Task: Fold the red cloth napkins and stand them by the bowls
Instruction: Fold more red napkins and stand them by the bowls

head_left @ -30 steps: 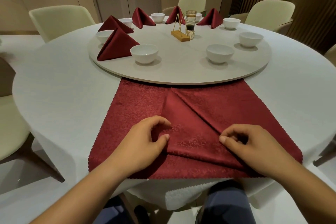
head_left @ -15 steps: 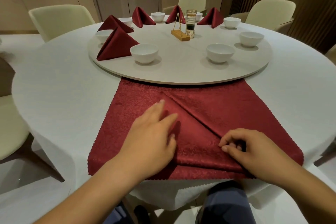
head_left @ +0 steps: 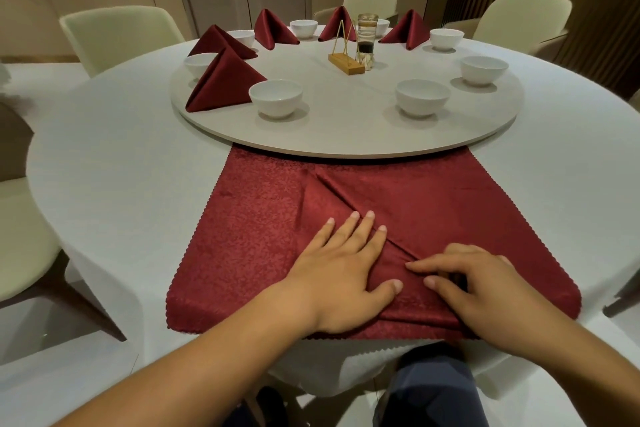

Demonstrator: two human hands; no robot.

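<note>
1. Napkin folding at a round dining table, seen from above the person's own arms. We see one large red napkin spread flat in the lower middle of the frame. It lies on the white tablecloth, and its far edge runs up to the rim of a pale round turntable.
2. One triangular flap of this napkin is folded over, its tip pointing toward the turntable. Its crease slants down to the right.
3. The left hand lies palm down on the flap. Its fingers are straight and slightly spread, with the thumb out to the right.
4. The right hand, at lower right, rests on the napkin just beside the left. Its index finger stretches along the cloth toward the left thumb and the other fingers are curled under. We cannot tell whether they pinch the fabric.
5. On the turntable, in the upper left and upper middle, five folded napkins stand like small red tents, each near one of the white bowls. More bowls ring the right side.
6. A wooden stand with a wire triangle and a glass jar stand close together at upper middle.
7. Pale chairs surround the table.
</note>
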